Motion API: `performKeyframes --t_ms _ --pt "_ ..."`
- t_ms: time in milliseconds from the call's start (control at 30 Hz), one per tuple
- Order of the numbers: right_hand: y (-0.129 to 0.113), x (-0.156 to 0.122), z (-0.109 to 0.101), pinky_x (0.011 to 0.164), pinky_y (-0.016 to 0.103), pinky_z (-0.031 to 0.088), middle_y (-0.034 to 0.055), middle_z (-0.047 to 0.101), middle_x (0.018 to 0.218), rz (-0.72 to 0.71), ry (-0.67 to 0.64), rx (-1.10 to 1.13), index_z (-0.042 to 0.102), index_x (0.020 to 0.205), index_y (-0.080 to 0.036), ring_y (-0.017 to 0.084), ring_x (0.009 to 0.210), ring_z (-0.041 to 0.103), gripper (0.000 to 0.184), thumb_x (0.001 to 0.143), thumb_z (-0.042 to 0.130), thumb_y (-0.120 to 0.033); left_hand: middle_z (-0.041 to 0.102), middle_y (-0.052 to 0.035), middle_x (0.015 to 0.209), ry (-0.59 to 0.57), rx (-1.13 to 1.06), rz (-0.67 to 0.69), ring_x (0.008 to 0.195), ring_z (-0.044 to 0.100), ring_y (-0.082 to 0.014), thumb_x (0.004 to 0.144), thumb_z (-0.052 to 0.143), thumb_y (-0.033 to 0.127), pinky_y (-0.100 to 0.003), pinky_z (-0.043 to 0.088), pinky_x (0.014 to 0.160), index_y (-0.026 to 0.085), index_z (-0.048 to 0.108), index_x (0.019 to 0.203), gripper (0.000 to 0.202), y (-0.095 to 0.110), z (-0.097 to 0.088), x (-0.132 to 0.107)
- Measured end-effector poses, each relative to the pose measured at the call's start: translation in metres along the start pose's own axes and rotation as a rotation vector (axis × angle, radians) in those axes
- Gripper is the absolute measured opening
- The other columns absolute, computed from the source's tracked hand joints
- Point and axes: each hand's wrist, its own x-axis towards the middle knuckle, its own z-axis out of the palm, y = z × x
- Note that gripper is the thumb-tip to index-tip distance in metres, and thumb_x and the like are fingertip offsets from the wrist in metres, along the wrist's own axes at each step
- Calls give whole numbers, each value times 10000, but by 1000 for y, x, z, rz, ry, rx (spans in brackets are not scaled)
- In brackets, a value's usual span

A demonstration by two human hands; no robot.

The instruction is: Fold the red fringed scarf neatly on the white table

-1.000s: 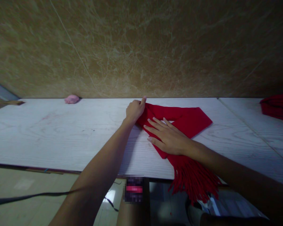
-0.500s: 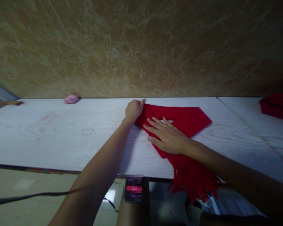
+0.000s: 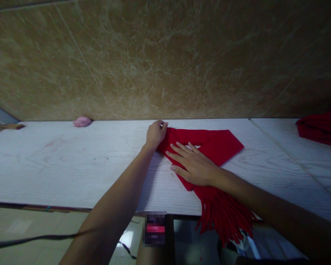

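A red fringed scarf (image 3: pixel 217 145) lies folded on the white wood-grain table (image 3: pixel 71 162), and its tassels hang over the near edge. My left hand (image 3: pixel 155 134) is closed on the scarf's far left corner, close to the wall. My right hand (image 3: pixel 191 165) lies flat on the scarf with fingers spread, pressing the fold down.
A small pink lump (image 3: pixel 82 121) sits at the back left against the brown marbled wall. Another red cloth (image 3: pixel 320 127) lies at the far right on an adjoining table. A dark cable (image 3: pixel 30 239) runs across the floor below the table edge.
The hands and the scarf keep their positions; only the view has shifted slightly downward in the picture. The left hand's index finger has curled in.
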Motion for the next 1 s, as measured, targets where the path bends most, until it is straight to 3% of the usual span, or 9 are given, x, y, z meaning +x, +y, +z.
performKeyframes --t_ms 200,333,433,500,600,867,1000 --pt "1 0 2 1266 608 120 100 297 1658 -8 25 11 415 1583 -218 296 1563 180 624 1063 364 -559 762 -117 1145 -18 85 6 1052 693 -237 1046 412 403 -291 482 875 212 722 1132 374 6 -4 -4" --pt "1 0 2 1267 600 140 114 328 1644 -9 25 5 450 1566 -203 302 1560 198 626 1066 343 -563 693 -126 1326 -27 114 229 1262 610 -240 1062 353 345 -329 432 1065 183 672 1260 408 18 -7 -10" --pt "0 1 1 1269 596 140 121 371 1630 1 8 -15 452 1565 -195 315 1552 228 631 1070 324 -565 503 -119 1573 -203 128 385 1512 370 -243 1069 330 340 -399 262 1236 171 520 1475 479 22 -1 -13" --pt "0 1 0 1274 582 133 116 382 1629 5 9 -30 443 1570 -197 313 1549 240 631 1074 313 -563 382 -102 1654 -335 155 379 1580 221 -248 1075 296 369 -452 167 1275 181 425 1555 531 22 5 -14" --pt "0 1 1 1278 564 138 109 378 1633 0 18 -35 435 1575 -205 302 1551 241 628 1074 314 -563 310 -83 1686 -424 164 336 1596 153 -239 1078 239 406 -474 109 1286 203 357 1598 570 20 10 -12" --pt "1 1 3 1276 575 133 116 364 1638 -5 24 -31 426 1580 -201 302 1552 237 628 1074 320 -558 324 -50 1682 -463 129 321 1592 170 -249 1079 213 432 -510 106 1285 257 367 1594 565 19 9 -9" --pt "1 1 2 1274 587 126 123 383 1628 -3 12 -21 445 1570 -193 313 1545 255 622 1075 328 -552 350 -87 1668 -309 121 383 1591 174 -274 1076 291 430 -547 113 1282 224 436 1550 536 21 8 -12"
